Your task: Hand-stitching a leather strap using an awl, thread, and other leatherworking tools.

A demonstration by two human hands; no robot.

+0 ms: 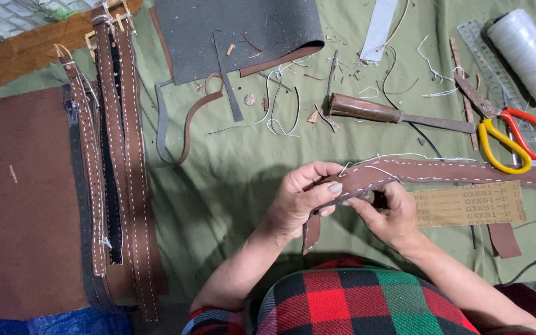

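Observation:
A long brown leather strap (454, 171) with white stitching along its edges runs from the middle of the view to the right edge. My left hand (302, 198) grips its near end from above, thumb pressed on the top face. My right hand (389, 214) pinches the same strap from below, just to the right of the left hand. A short tail of the strap (311, 232) hangs down under my left hand. A white thread (404, 156) trails along the strap.
Several stitched brown straps (116, 161) lie at the left beside a brown leather sheet (20, 198). On the green cloth are a dark grey sheet (237, 31), a wooden-handled tool (398, 115), yellow-and-red scissors (513, 136), a ruler (488, 56), a white thread spool (528, 53) and a sandpaper piece (473, 205).

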